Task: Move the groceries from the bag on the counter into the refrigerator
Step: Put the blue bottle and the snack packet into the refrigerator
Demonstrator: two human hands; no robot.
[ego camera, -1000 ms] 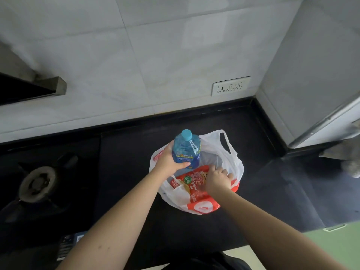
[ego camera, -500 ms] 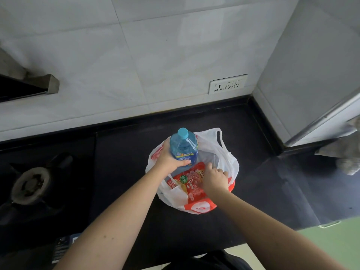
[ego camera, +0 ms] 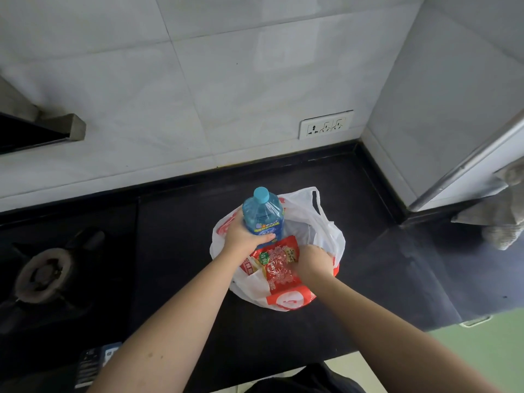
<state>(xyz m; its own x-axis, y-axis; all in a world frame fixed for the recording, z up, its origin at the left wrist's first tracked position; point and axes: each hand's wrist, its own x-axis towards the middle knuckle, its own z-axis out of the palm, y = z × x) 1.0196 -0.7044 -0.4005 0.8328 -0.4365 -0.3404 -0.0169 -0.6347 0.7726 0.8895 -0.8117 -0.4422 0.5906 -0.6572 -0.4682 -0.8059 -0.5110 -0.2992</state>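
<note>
Inside bag (ego camera: pixel 323 222), bottle (ego camera: pixel 262 215) upright in left grip (ego camera: pixel 243 236)

Soft, cool daylight fills the kitchen corner, falling evenly on the pale wall tiles (ego camera: pixel 226 80), where a faint rectangular sheen sits above the wall socket (ego camera: pixel 326 124). The black counter (ego camera: pixel 175 251) takes in most of the light and reads nearly featureless, and the gas burner (ego camera: pixel 42 275) at far left sinks into deep shade. Shadows are weak and diffuse, with no hard edges. The wide-angle lens bows the tile joints and the counter's back edge, stretching both forearms toward the bottom corners. Detail is fairly sharp at centre, where the plastic bag (ego camera: pixel 312 219) shows slight glare; the edges are softer and smeared.
</note>
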